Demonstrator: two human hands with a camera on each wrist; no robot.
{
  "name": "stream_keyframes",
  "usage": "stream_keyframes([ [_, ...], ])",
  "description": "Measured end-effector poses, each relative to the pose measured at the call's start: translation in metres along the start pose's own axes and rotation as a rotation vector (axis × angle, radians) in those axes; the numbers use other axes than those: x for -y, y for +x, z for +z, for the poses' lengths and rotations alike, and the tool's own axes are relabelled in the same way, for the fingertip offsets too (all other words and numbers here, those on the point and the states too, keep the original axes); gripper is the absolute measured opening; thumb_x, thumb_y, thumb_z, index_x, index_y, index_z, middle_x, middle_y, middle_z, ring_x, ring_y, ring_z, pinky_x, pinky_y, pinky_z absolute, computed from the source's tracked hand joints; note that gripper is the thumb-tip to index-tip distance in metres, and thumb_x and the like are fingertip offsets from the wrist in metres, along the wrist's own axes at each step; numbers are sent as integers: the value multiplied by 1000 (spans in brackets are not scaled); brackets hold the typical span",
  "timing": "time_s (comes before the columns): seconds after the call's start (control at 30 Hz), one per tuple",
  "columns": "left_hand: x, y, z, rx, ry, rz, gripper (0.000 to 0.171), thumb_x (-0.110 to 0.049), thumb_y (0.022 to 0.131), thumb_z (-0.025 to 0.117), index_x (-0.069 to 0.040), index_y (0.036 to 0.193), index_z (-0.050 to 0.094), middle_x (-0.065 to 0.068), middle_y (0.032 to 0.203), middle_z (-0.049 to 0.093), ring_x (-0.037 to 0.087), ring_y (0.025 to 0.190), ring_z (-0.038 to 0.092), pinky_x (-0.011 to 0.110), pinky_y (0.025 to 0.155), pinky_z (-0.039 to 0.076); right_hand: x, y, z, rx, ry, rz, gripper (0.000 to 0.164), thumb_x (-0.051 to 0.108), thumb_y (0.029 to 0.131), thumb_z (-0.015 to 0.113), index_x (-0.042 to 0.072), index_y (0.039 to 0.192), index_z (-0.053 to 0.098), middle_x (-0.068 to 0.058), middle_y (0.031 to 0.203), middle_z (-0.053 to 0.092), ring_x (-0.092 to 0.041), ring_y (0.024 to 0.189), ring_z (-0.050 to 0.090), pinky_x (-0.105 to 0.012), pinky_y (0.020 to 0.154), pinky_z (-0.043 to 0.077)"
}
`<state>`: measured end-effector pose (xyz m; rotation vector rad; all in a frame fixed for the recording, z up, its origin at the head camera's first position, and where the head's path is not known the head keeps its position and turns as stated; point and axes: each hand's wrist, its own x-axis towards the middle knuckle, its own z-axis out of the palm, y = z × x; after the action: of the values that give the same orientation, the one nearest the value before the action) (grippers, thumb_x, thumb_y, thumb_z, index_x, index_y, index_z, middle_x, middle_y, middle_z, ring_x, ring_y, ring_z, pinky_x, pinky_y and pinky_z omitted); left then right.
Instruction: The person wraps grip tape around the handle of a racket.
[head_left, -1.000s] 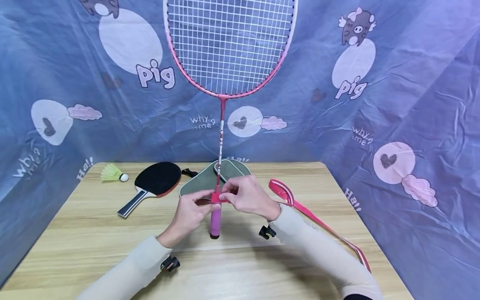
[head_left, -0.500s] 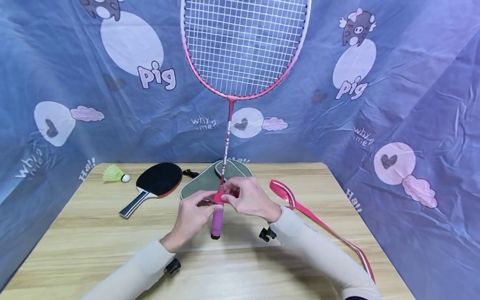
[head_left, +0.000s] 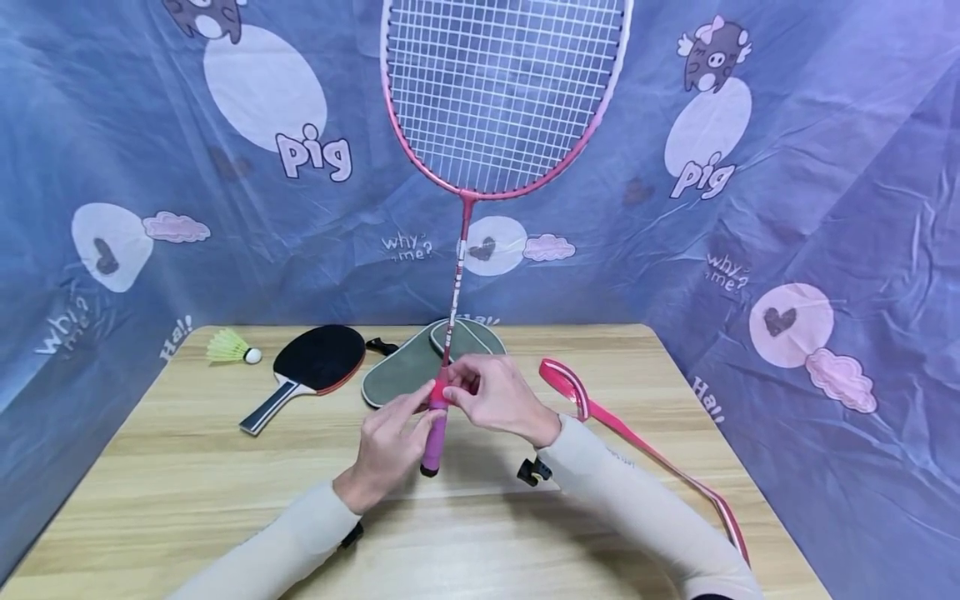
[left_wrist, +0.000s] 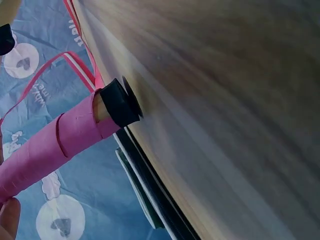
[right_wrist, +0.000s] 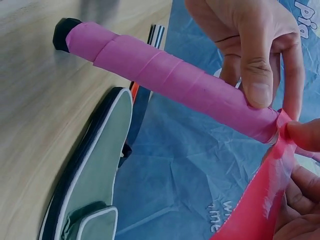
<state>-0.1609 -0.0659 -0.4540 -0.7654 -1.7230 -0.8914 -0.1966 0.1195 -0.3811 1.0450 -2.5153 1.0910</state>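
Note:
A pink badminton racket (head_left: pixel 459 267) stands upright over the table, head up. Its handle (right_wrist: pixel 160 75) is wrapped in pinkish-purple grip tape and ends in a black cap (left_wrist: pixel 119 102). My left hand (head_left: pixel 388 450) holds the handle near its top between thumb and fingers. Just above it, my right hand (head_left: pixel 504 402) pinches red tape (head_left: pixel 440 392) against the upper end of the handle. In the right wrist view a wide red strip (right_wrist: pixel 260 200) runs down from that pinch. On the right of the table lies a long red-and-white ribbon-like strip (head_left: pixel 630 435), looped at its far end.
A black table tennis paddle (head_left: pixel 318 358) and a yellow-green shuttlecock (head_left: pixel 232 346) lie at the back left of the wooden table (head_left: pixel 172 475). Behind my hands is a green case (head_left: pixel 397 371). Blue printed cloth (head_left: pixel 570 283) hangs around the back and sides.
The racket head has swung to the right. My left fingers have shifted on the handle and straightened somewhat, and the red tape now sits closer around it. My right hand stays nearly in place.

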Motion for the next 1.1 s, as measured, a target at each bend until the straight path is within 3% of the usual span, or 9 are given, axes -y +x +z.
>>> stream_keyframes([
  [0.13,0,-1,1,1,-12,21,42,-4,82,82,11,119,70,21,102,77,28,84,76,32,78,63,0,0,2,-14,-6,-20,5,15,87,75,12,91,73,6,75,68,1,61,57,-18,53,50],
  [0.33,-2,-3,6,17,-29,-25,60,1,70,88,12,125,65,20,107,75,29,90,75,26,85,61,-2,0,4,-42,-4,-26,8,13,86,77,10,91,72,4,76,69,1,62,57,-17,54,51],
  [0.6,-4,0,2,11,-76,-201,53,10,72,83,8,123,69,18,103,76,28,85,76,28,72,63,0,-1,7,-74,-18,-76,18,18,84,83,9,95,73,4,77,69,1,64,57,-15,56,51],
  [0.83,-6,9,-5,41,-142,-274,51,9,74,82,8,122,69,20,105,75,30,85,76,20,74,61,6,-2,0,-49,-80,-113,19,15,86,81,8,102,73,2,79,66,-4,67,55,-14,58,48],
  [0.93,-10,10,-6,76,-185,-350,50,8,76,82,7,124,68,20,108,75,30,88,76,20,75,61,5,-1,-4,-61,-95,-135,15,14,87,80,9,100,75,3,79,64,-4,67,51,-16,56,45],
  [1.1,-16,13,-9,128,-283,-464,47,6,82,79,8,127,66,21,113,73,27,96,74,22,80,61,3,0,-6,-64,-17,-125,11,14,88,80,10,97,76,3,79,66,-4,68,55,-17,59,49],
])
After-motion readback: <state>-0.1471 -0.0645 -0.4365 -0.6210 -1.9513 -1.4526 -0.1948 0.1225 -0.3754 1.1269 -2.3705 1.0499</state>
